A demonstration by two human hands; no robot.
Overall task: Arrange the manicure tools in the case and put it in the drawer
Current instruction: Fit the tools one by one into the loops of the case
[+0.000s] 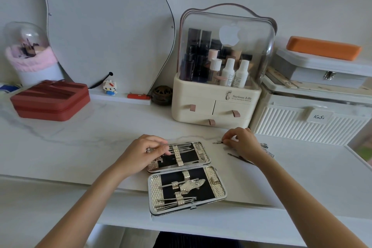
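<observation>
**A:** Silver-framed and lined in black, the hinged manicure case (pixel 186 177) lies wide open near the front edge of the white marble-look bench (pixel 80 147). Why splayed flat like that?

**B:** So both halves show their elastic loops at once. The near half already carries slim metal picks under its straps; the far half has several tools tucked in a row.

**A:** And the left hand (pixel 155 150)?

**B:** It rests on the far half's left end, fingers curled down onto it. I judge it is steadying the case so it won't slide while the other hand works; whether it grips a tool there I cannot tell.

**A:** The right hand (pixel 242 143)?

**B:** Off to the right of the case, fingertips pinching a thin silver metal tool (pixel 218 142) that lies against the bench. Another dark slender implement (pixel 239 158) lies just beside the wrist, and a small clipper-like piece (pixel 264 145) peeks out behind the hand.

**A:** So loose tools remain.

**B:** Yes, filling looks partway done. The cream cosmetic organiser with pink-tabbed drawers (pixel 213 111) stands behind, its drawers closed; likely the case's destination, though that's a guess.
</observation>
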